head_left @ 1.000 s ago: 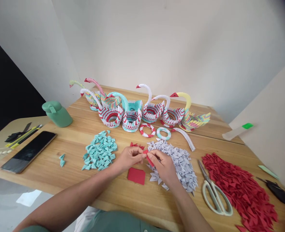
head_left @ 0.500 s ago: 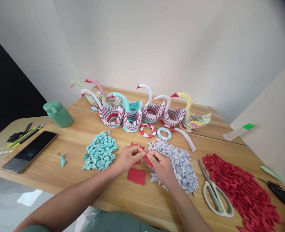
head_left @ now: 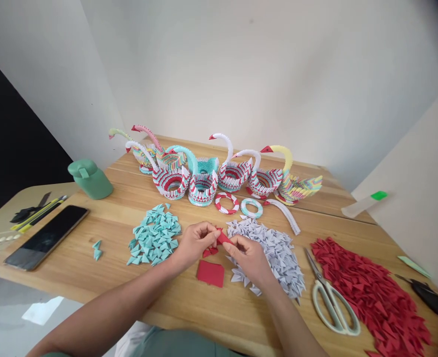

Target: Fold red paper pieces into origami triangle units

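Note:
Between my two hands is a small folded piece of red paper (head_left: 223, 238). The fingertips of my left hand (head_left: 199, 241) pinch its left end, and those of my right hand (head_left: 249, 255) grip its right end. Just in front of me lies a stack of red paper rectangles (head_left: 210, 273). A few folded red pieces (head_left: 210, 251) lie on the table, partly hidden behind my left fingers. My right hand is over the edge of a pile of pale lilac folded paper triangles (head_left: 274, 255). To the left of my left hand is a heap of turquoise paper triangles (head_left: 155, 236).
Several folded-paper swans (head_left: 203, 186) stand along the back of the wooden table (head_left: 129, 302). Two paper rings (head_left: 226, 203) and a curved neck (head_left: 285, 214) lie before them. Scissors (head_left: 332, 302) and red triangles (head_left: 375, 292) are right; a phone (head_left: 47, 237) and green bottle (head_left: 92, 181) left.
The red paper has been turned between my fingers, and more of its surface now shows. My right hand has shifted slightly. The view has tilted a little.

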The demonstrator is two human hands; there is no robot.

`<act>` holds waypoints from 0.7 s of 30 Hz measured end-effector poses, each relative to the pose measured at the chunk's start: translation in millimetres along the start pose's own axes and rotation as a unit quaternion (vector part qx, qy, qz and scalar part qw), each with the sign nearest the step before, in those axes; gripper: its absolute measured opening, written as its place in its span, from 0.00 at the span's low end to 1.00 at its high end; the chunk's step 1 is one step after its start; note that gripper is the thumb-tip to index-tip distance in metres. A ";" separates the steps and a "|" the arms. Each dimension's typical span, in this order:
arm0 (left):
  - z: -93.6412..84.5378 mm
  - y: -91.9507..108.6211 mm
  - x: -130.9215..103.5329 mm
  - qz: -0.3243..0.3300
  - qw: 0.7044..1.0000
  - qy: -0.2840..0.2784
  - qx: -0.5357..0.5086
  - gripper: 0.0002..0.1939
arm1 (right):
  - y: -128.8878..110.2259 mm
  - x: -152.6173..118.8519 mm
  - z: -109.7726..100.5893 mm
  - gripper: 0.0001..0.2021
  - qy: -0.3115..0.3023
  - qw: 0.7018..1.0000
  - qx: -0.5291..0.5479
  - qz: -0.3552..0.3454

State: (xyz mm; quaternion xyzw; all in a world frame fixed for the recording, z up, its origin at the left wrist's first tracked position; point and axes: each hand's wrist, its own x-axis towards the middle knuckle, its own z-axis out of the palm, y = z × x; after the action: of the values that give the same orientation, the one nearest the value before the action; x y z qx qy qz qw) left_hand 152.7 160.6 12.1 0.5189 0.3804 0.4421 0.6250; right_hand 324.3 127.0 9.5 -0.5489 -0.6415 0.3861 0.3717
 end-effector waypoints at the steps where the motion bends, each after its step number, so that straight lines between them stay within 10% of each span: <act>1: 0.0 -0.3 0.1 -0.001 1.000 0.000 0.001 0.20 | 0.5 0.0 0.0 0.14 -0.002 1.000 -0.002 -0.003; 21: -0.8 -6.9 2.4 -0.001 1.000 0.000 -0.003 0.20 | -1.6 0.0 3.2 0.16 0.000 1.000 0.027 -0.007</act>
State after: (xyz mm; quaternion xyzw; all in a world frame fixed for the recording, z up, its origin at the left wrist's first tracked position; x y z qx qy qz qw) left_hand 153.7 162.7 5.1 0.5164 0.3793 0.4422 0.6276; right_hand 320.7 126.5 9.5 -0.5343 -0.6346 0.4009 0.3886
